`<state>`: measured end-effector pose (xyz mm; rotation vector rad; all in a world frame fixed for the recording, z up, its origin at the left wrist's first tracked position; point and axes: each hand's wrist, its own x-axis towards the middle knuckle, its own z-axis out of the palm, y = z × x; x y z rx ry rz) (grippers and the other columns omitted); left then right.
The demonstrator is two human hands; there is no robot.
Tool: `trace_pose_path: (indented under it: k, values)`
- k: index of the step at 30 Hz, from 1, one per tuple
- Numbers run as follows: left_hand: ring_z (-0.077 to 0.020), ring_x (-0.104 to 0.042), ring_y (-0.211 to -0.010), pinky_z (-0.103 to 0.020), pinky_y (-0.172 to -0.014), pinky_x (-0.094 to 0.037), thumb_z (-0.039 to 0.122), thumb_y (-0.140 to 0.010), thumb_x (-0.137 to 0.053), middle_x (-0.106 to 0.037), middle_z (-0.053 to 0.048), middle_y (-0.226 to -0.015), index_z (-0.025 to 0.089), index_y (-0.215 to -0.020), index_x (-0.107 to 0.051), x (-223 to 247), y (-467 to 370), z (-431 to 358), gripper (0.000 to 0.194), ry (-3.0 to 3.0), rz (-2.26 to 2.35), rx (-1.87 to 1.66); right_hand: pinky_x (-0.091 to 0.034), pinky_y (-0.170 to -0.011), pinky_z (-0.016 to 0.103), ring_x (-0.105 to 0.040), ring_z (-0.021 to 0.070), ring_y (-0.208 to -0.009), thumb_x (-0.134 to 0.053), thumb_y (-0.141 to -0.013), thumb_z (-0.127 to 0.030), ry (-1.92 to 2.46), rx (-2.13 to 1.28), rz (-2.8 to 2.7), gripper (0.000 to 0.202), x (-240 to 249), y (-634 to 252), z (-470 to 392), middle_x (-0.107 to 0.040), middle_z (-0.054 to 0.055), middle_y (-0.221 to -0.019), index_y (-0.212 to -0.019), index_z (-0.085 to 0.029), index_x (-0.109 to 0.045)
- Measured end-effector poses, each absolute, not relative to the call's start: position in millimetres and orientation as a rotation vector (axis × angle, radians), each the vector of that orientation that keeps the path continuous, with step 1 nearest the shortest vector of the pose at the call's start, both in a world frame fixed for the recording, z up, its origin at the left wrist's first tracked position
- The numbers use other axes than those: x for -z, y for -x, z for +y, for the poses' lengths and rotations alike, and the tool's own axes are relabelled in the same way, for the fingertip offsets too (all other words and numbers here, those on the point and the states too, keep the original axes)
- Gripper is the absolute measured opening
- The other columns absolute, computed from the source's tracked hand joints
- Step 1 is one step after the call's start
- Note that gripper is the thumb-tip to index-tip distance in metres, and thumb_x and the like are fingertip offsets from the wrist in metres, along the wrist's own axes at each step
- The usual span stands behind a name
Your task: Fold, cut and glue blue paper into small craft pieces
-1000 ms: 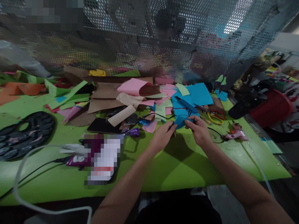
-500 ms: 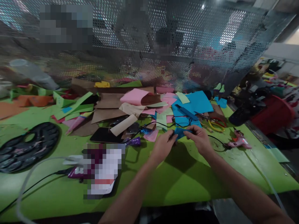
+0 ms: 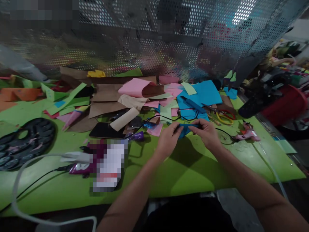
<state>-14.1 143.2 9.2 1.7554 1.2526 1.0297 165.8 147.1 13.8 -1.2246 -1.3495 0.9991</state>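
Blue paper piece (image 3: 185,129) sits pinched between both hands just right of the frame's centre, held low over the green bench (image 3: 193,170). Left hand (image 3: 169,139) closes its fingers on the piece's left end; right hand (image 3: 205,131) grips the right end the same way. Behind them lie larger blue sheets (image 3: 205,93), pink paper (image 3: 135,87) and brown card (image 3: 106,108). Yellow-handled scissors (image 3: 223,116) and a pink glue gun (image 3: 247,135) rest to the right.
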Motion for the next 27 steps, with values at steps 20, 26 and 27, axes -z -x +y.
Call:
trace_pose_path:
  k: [20, 26, 27]
  values:
    - [-0.0150, -0.057, -0.075, -0.026, -0.068, -0.041, 0.038, -0.093, -0.055, -0.065, 0.001, -0.081, 0.020, -0.092, -0.064, 0.4, 10.3, 145.1, 0.020, -1.689, 1.100, -1.070, -0.045, -0.056, 0.029, -0.053, 0.0134, -0.057, -0.084, -0.067, -0.041, 1.201, -0.951, -1.237, 0.025, -8.4, -167.7, 148.7, -0.061, -0.002, -0.064, -0.074, -0.023, -0.068]
    - [-0.0151, -0.057, -0.078, -0.026, -0.071, -0.041, 0.036, -0.093, -0.057, -0.065, 0.001, -0.084, 0.021, -0.090, -0.063, 1.0, 10.6, 146.2, 0.016, -1.616, 1.157, -1.199, -0.048, -0.064, 0.032, -0.058, 0.0171, -0.069, -0.079, -0.075, -0.043, 1.132, -1.152, -1.374, 0.024, 6.5, -158.0, 144.1, -0.066, 0.000, -0.075, -0.085, -0.023, -0.069]
    - [-0.0152, -0.056, -0.077, -0.026, -0.070, -0.040, 0.036, -0.093, -0.056, -0.064, 0.001, -0.082, 0.021, -0.089, -0.062, 0.1, 11.3, 146.1, 0.017, -1.636, 1.180, -1.177, -0.047, -0.065, 0.032, -0.057, 0.0175, -0.070, -0.078, -0.075, -0.042, 1.133, -1.147, -1.392, 0.024, 8.6, -157.5, 144.3, -0.066, 0.001, -0.075, -0.085, -0.022, -0.069]
